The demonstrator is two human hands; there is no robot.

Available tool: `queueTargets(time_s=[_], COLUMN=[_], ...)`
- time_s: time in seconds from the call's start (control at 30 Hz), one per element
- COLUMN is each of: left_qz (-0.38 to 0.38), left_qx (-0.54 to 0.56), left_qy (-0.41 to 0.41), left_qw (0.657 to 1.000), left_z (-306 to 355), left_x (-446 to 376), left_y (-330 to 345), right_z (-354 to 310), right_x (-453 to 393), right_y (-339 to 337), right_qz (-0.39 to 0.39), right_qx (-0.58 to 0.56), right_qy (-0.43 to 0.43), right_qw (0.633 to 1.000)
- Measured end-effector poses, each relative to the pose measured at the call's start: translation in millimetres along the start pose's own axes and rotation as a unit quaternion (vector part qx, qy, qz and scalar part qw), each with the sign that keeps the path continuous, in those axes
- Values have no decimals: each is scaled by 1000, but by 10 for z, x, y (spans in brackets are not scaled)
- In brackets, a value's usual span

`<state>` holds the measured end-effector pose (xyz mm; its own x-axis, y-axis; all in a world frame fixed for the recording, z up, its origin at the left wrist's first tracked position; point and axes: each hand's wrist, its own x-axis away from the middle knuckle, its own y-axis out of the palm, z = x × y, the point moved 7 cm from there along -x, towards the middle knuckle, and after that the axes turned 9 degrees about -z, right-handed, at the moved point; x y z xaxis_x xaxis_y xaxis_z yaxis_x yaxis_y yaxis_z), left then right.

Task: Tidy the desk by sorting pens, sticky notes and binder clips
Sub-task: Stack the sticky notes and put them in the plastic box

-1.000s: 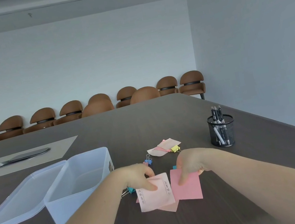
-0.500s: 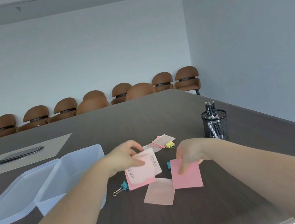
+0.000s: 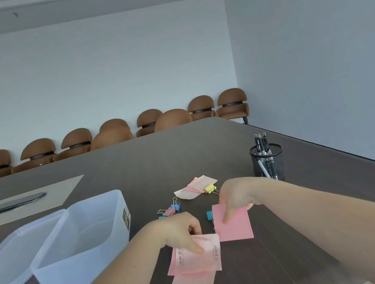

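Note:
My left hand [image 3: 183, 231] pinches a small stack of pink sticky notes [image 3: 196, 256] with writing on the top sheet, laid over a paler note [image 3: 193, 281] on the table. My right hand [image 3: 237, 195] presses its thumb on a single darker pink note [image 3: 235, 226] beside them. A teal binder clip [image 3: 210, 215] peeks out at that note's left edge. Pink and blue binder clips [image 3: 172, 209] lie further back, and a yellow clip [image 3: 210, 188] sits by a small pile of pale notes [image 3: 195, 186]. Black pens [image 3: 262, 145] stand in a mesh cup [image 3: 268, 164].
An open translucent plastic box [image 3: 79, 246] with its hinged lid [image 3: 14, 257] flat to the left stands on the dark table. A beige mat with a dark flat object [image 3: 14, 204] lies at the far left. Brown chairs [image 3: 172, 119] line the back wall. The table edge runs along the right.
My left hand has brought its stack of pink notes down and toward me, onto the pale note on the table. My right hand stays on the darker pink note.

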<state>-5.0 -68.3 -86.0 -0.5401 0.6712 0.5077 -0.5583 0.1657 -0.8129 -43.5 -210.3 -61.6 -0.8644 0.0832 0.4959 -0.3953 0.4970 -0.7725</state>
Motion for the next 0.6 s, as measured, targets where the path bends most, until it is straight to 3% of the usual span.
queueTargets(time_s=[0.2,0.33,0.43,0.6], left_qz=[-14,-36,-53,-80], left_qx=[12,3,-3,-15], left_qy=[-1,1,-3,-1], left_qw=[1000,999,999,997], left_z=[67,70,18,-70], left_x=[27,70,81,32], left_y=[0,24,40,47], right_z=[-45,-109,-126,-262], right_x=[-53,-74,-121,-435], right_y=[-42,-174,-383,-637], right_qz=[6,76,126,105], right_qx=[0,31,-8,27], right_qy=[-15,-35,-56,-33], right_qw=[1000,996,990,994])
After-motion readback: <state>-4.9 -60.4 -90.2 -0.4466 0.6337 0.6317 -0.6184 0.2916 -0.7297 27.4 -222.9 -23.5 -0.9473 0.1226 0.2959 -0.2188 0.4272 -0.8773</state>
